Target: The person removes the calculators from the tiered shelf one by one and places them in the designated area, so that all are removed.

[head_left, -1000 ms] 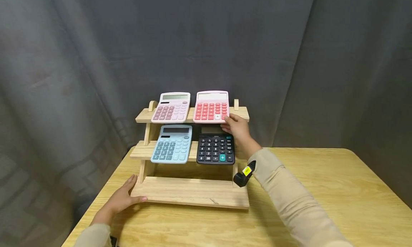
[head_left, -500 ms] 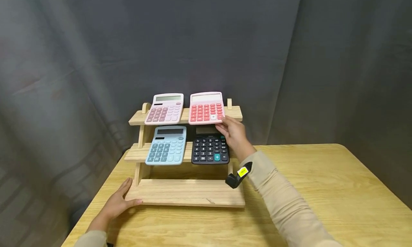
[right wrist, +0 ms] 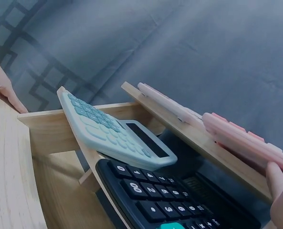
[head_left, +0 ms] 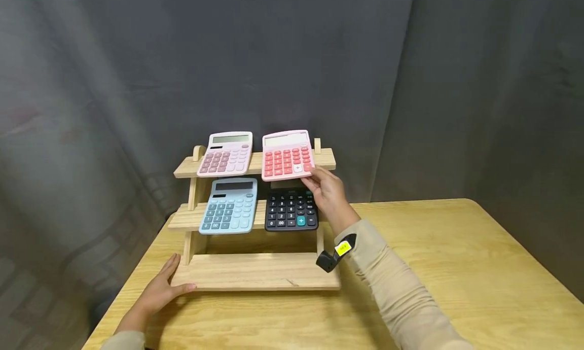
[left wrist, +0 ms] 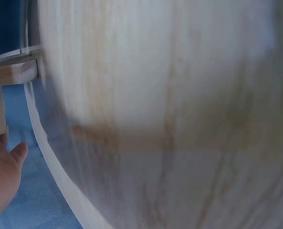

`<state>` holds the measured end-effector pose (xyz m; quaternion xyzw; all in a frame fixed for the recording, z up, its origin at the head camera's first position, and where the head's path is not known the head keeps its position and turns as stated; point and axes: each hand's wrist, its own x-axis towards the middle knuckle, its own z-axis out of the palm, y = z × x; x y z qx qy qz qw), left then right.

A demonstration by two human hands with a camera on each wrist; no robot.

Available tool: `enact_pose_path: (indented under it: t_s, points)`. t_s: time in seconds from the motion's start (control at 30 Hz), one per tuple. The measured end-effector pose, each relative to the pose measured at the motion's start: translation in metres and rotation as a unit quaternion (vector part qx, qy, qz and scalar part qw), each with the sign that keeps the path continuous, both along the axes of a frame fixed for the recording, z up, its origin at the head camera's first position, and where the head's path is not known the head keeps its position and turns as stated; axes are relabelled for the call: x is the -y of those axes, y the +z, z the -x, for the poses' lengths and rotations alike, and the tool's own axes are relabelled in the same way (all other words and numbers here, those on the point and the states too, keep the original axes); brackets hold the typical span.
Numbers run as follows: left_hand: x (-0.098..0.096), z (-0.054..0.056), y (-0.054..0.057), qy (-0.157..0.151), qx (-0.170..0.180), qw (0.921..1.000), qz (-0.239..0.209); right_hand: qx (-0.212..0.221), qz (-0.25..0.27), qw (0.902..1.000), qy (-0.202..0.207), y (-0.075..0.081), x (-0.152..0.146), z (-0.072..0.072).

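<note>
My right hand [head_left: 329, 191] pinches the lower right corner of a pink calculator [head_left: 287, 156] with red keys on the top shelf, its thumb on the face. The calculator is turned slightly and its lower edge overhangs the shelf front. To its left lies a pale pink calculator [head_left: 225, 154]. On the middle shelf are a light blue calculator [head_left: 229, 206] and a black calculator [head_left: 291, 209], whose upper part is partly hidden. My left hand [head_left: 155, 292] rests against the left end of the wooden display stand [head_left: 255, 272], thumb at the bottom shelf's front edge and fingers extended.
The three-tier stand is on a wood-grain table [head_left: 456, 269] that stretches off to the right. A dark grey curtain [head_left: 319, 61] hangs close behind it. Small upright wooden pegs, such as the right peg [head_left: 317, 145], stand at both ends of the top shelf.
The pink calculator has turned slightly, and its lower edge has come forward over the shelf front, with my right hand at its corner. The whole scene has shifted left in view. My left hand stays at the stand.
</note>
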<state>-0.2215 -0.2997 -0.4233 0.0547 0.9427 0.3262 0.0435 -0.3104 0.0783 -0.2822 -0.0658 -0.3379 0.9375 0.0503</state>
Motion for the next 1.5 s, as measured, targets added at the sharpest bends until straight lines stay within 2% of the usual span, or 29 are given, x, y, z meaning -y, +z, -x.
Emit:
enact_pose_path:
  t_s: [0.23,0.4,0.8,1.0,1.2,1.33,1.5]
  points:
    - [0.003,0.001,0.004,-0.010,-0.012,0.9996,0.022,-0.013,0.003,0.9999,0.007,0.007,-0.006,-0.009]
    - [0.003,0.001,0.005,-0.014,-0.001,0.9995,0.030,-0.011,0.010,0.9999,0.004,0.010,-0.015,-0.019]
    - [0.002,0.002,0.005,-0.015,0.005,0.9987,0.049,-0.028,0.006,0.9996,-0.006,0.006,-0.051,-0.037]
    - [0.003,0.001,0.005,-0.012,-0.005,0.9982,0.058,-0.034,0.044,0.9984,-0.005,0.003,-0.076,-0.047]
    - [0.004,0.003,0.005,-0.014,-0.040,0.9954,0.086,-0.043,0.083,0.9956,-0.006,0.000,-0.098,-0.049]
    - [0.003,0.002,0.004,-0.015,-0.058,0.9941,0.090,-0.053,0.098,0.9938,-0.005,-0.006,-0.114,-0.049]
    - [0.003,-0.001,0.000,-0.014,-0.056,0.9945,0.088,-0.054,0.130,0.9900,-0.005,-0.020,-0.131,-0.057]
